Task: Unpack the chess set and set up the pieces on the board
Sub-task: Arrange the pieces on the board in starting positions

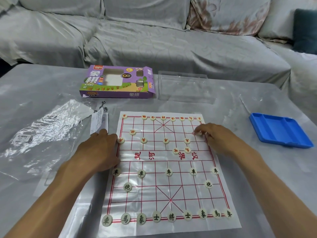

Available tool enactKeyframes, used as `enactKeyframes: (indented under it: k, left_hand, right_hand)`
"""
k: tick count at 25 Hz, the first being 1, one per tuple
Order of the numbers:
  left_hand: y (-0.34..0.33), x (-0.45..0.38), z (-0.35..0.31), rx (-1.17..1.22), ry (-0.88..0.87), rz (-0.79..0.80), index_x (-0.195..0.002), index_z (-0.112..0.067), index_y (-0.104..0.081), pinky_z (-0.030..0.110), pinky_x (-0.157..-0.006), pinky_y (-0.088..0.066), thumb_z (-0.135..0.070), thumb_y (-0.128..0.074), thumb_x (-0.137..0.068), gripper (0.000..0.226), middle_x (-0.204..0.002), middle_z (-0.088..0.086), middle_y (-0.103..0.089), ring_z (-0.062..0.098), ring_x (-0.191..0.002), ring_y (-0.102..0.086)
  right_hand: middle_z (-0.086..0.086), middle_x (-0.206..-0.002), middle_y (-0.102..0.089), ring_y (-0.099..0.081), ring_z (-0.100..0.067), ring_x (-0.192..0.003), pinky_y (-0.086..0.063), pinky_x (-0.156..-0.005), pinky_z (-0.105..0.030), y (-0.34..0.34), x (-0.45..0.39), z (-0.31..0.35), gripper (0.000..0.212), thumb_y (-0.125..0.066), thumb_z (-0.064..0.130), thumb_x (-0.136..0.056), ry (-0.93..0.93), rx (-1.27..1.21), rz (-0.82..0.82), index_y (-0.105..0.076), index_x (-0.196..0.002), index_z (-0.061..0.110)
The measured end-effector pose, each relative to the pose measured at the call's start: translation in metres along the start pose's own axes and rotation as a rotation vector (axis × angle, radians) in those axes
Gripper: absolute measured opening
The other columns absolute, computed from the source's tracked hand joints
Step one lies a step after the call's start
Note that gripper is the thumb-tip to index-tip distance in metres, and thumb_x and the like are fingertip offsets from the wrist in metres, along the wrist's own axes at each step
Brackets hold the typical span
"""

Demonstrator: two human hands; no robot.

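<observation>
Head view gives me the paper xiangqi board (169,169) flat in the lower centre of the frame, long axis running away from me, and nearly dressed. My right hand (217,138) sits at the board's upper right, fingertips curled down onto a small red-marked piece (199,133) on the right cannon point; it looks pinched, though the fingers hide most of the disc. My left hand (101,148) lies on the left edge of the board, fingers loosely curled, holding nothing I can make out, knuckles just beside the leftmost red soldier (121,140). What the next move turns on, as I judge it: two stray red pieces, one (175,150) and the other (187,149), lie near the river just below the soldier row, down and to the left of the right hand and well right of the left hand, so the right hand is the nearer one. The far rank shows a gap near its left end and the soldier row lacks its rightmost man, so those strays probably belong there. The black rows at the bottom of the frame look complete. The purple box (118,83), clear tray (183,86) and blue tray (281,133) lie off the board, upper and right.
</observation>
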State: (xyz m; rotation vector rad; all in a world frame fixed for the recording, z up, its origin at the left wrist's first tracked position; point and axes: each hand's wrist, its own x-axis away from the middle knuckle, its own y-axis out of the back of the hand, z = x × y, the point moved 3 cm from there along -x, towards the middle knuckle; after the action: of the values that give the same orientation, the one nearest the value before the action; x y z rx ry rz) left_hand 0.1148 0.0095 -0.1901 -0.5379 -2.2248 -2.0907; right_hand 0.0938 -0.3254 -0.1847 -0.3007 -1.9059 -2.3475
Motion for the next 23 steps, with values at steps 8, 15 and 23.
enactKeyframes:
  k: [8, 15, 23]
  left_hand:
    - [0.0, 0.0, 0.0, 0.008, -0.001, -0.008, -0.109, -0.024, -0.047, 0.03, -0.072, -0.042, -0.039, -0.065, -0.079, 0.037, -0.104, -0.003, -0.041, 0.018, -0.1, -0.044]
    - [0.0, 0.0, 0.0, 0.006, -0.004, -0.012, -0.112, -0.024, -0.047, 0.03, -0.073, -0.042, -0.039, -0.064, -0.08, 0.039, -0.106, -0.003, -0.04, 0.018, -0.104, -0.045]
    - [0.0, 0.0, -0.001, -0.001, -0.006, -0.011, -0.111, -0.024, -0.047, 0.03, -0.072, -0.042, -0.039, -0.064, -0.081, 0.038, -0.103, -0.003, -0.039, 0.016, -0.095, -0.041]
  right_hand:
    - [0.002, -0.12, -0.062, -0.055, -0.017, -0.103, -0.049, -0.086, -0.032, -0.009, -0.003, 0.001, 0.028, -0.048, 0.02, -0.097, -0.005, -0.017, -0.132, -0.059, -0.122, 0.028]
    - [0.003, -0.095, -0.07, -0.061, -0.016, -0.083, -0.052, -0.075, -0.036, -0.009, -0.006, -0.005, 0.024, -0.053, 0.033, -0.096, -0.051, -0.088, -0.156, -0.071, -0.093, 0.017]
    - [0.002, -0.113, -0.063, -0.059, -0.017, -0.096, -0.049, -0.084, -0.031, -0.001, -0.006, -0.01, 0.026, -0.039, 0.022, -0.102, -0.149, -0.149, -0.138, -0.064, -0.109, 0.02]
